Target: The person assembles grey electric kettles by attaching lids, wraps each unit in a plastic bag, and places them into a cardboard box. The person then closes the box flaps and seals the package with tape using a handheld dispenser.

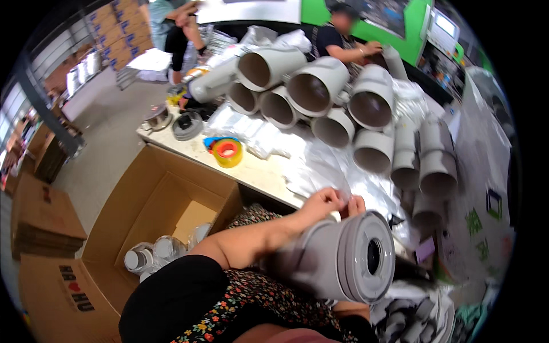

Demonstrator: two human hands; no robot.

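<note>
A large grey plastic pipe fitting (314,251) lies across my lap, its ribbed end with a round dark hole turned to the right. Beyond it, my left hand (322,202) pinches the edge of a clear plastic bag (323,168) on the table. Close beside it, the fingertips of my right hand (355,206) also close on the bag's edge; the pipe fitting hides the rest of that hand. My right forearm (350,309) shows below the fitting. More thin plastic bags (249,132) are spread over the white table (186,153).
Several grey pipes (317,86) are stacked at the table's far side. Yellow tape (227,153) and a grey cap (187,126) sit left. An open cardboard box (123,211) holds wrapped fittings (166,247). Grey parts fill a bag (409,317) lower right. A co-worker (343,43) handles a pipe opposite.
</note>
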